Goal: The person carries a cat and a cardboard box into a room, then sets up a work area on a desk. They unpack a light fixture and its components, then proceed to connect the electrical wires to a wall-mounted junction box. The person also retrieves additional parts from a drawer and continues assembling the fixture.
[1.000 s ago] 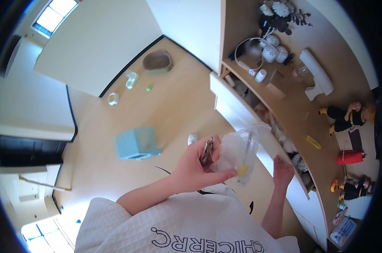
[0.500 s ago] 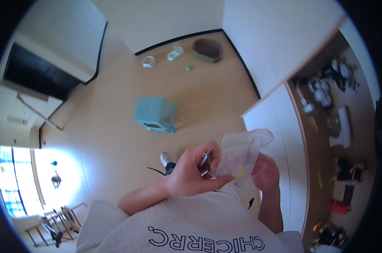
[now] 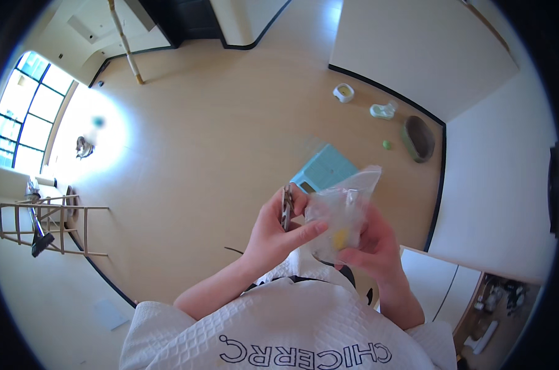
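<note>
A clear plastic bag (image 3: 335, 213) hangs in front of my chest, with a small yellow thing (image 3: 340, 238) showing through its lower part. My left hand (image 3: 278, 225) is closed: its curled fingers hold a small metal tool (image 3: 287, 208), whose exact kind I cannot make out, while the thumb rests on the bag's left side. From the right, my right hand (image 3: 375, 240) grips the bag, thumb across its lower front and fingers partly hidden behind it. Just beyond the bag stands a light blue plastic stool (image 3: 328, 166), partly covered by it.
Along the far right wall are a white bowl (image 3: 343, 93), a pale green feeder (image 3: 383, 111), a green ball (image 3: 386, 145) and a brown basin (image 3: 418, 139). A white cabinet (image 3: 430, 280) is near my right. Left stand a wooden rack (image 3: 63, 225) and a scratching-pole-like post (image 3: 126, 49).
My view has turned left, so the stool and bowls sit farther right. Both hands still hold the bag; the right thumb now lies across its front.
</note>
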A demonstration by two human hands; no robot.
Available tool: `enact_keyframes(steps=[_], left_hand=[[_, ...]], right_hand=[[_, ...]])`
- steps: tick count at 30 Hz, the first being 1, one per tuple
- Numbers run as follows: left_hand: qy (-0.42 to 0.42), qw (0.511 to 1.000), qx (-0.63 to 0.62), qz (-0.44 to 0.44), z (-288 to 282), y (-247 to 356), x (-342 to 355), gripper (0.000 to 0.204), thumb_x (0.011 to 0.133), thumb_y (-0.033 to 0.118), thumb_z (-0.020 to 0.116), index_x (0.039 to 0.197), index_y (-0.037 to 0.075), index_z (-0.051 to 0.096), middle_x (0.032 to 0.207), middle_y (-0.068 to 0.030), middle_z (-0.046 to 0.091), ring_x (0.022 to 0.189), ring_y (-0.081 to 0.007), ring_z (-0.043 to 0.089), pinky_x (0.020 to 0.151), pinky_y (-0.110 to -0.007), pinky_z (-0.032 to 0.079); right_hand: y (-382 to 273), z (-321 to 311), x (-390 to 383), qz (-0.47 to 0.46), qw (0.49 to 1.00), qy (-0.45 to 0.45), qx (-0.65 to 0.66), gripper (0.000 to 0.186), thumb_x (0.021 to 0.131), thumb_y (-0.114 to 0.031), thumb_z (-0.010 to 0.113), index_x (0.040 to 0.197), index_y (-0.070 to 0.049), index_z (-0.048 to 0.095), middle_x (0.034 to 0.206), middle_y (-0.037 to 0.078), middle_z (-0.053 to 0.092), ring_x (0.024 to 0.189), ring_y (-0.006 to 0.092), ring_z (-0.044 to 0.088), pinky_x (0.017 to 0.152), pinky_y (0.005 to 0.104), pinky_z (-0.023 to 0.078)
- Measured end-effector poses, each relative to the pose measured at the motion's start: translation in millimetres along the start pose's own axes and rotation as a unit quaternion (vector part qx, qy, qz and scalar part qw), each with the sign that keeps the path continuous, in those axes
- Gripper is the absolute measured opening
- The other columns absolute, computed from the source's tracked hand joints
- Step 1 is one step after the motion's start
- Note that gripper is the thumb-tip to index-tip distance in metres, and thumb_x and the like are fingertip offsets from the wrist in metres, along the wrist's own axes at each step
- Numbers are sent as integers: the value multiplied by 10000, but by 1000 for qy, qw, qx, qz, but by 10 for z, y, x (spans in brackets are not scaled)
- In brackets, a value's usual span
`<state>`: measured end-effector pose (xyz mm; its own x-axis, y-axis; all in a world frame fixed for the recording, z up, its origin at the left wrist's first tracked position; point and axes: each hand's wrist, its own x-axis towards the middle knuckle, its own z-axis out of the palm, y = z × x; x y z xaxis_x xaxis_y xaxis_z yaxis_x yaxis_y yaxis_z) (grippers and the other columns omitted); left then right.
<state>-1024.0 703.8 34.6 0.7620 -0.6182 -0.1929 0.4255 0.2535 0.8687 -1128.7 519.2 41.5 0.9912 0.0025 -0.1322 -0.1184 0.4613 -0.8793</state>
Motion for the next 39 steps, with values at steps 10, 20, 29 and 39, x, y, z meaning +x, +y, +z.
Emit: enact_keyframes(steps=[10, 20, 29, 39], left_hand=[[95, 992, -72, 47, -1413, 617, 1657, 410, 889, 16, 765, 880, 129, 371, 1045, -81, 722, 688, -20, 502, 605, -189, 432], [92, 989, 72, 86, -2139, 1791, 3780, 526, 773, 49, 891, 853, 132, 377, 791, 68, 401, 621, 5, 284, 511, -201, 216], [75, 980, 30, 182, -2771, 2792, 6155, 496, 795, -40, 835, 852, 130, 373, 924, -35, 647, 626, 12, 352, 517, -180, 254], [-82, 995, 26, 57, -3591, 3765, 9224, 482, 811, 20, 839, 858, 134, 373, 893, -9, 697, 575, 35, 365, 498, -186, 293]], right_hand=[[25, -135, 2553, 90, 978, -161, 99, 926, 863, 96, 644, 1618, -35, 125, 1167, 168, 682, 854, 201, 720, 751, 327, 591], [-757, -313, 5587, -12, 989, -141, 40, 872, 857, 106, 635, 1578, -48, 170, 1176, 142, 670, 1109, 217, 676, 893, 332, 564], [-1501, -706, 7903, -155, 979, -118, -62, 787, 786, 123, 723, 1447, -43, 329, 1241, 114, 599, 1138, 205, 655, 911, 340, 574], [-2343, -1341, 10434, -195, 978, 25, -65, 418, 845, 14, 758, 1222, -1, 577, 1090, 86, 668, 977, 147, 652, 819, 303, 521]])
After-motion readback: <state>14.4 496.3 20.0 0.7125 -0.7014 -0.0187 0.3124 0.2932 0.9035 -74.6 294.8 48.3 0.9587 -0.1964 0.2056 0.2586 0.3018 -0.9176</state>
